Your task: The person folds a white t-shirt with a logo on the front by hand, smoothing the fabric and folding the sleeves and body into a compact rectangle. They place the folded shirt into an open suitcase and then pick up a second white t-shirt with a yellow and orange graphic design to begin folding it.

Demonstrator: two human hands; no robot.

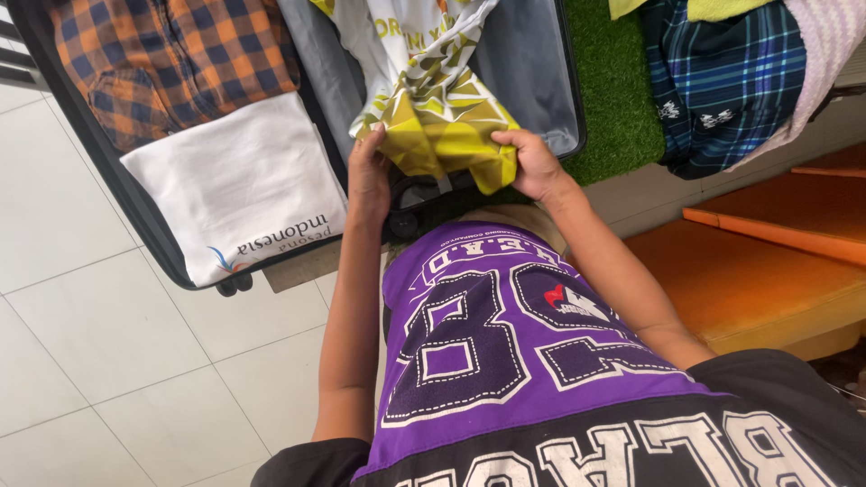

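Presently both hands grip one yellow patterned garment (442, 117) at the near edge of the open suitcase (532, 63). Left hand (368, 176) is clenched on the garment's left lower corner; right hand (532, 162) is clenched on its right lower corner, fingers curled into the fabric. The garment lies over the suitcase's grey-lined right half, its upper part trailing toward the far edge. In the left half lie an orange checked shirt (171, 63) and, nearer, a folded white cloth (234, 180). A blue checked cloth (722, 81) lies apart on green matting (613, 108), possibly part of a pile.
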